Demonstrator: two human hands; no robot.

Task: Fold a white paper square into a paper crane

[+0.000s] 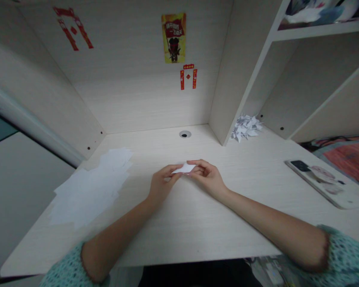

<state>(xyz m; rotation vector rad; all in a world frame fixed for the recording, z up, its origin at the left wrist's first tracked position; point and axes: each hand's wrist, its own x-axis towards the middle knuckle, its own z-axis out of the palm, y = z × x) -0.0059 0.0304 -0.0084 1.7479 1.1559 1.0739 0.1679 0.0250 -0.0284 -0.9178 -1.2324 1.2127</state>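
Left hand (164,181) and right hand (208,175) meet over mid-desk (167,223), fingertips pinching small white paper (184,168) between them. Red-and-yellow sticker (174,38) above bears Chinese characters, too blurred to read fully.

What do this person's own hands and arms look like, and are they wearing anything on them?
Both hands, left and right, are bare, with no gloves. I see no rings, watch or bracelet. The forearms are bare too. Nearer the elbows are light teal sleeves with a dark speckled pattern and a darker, brownish edge.
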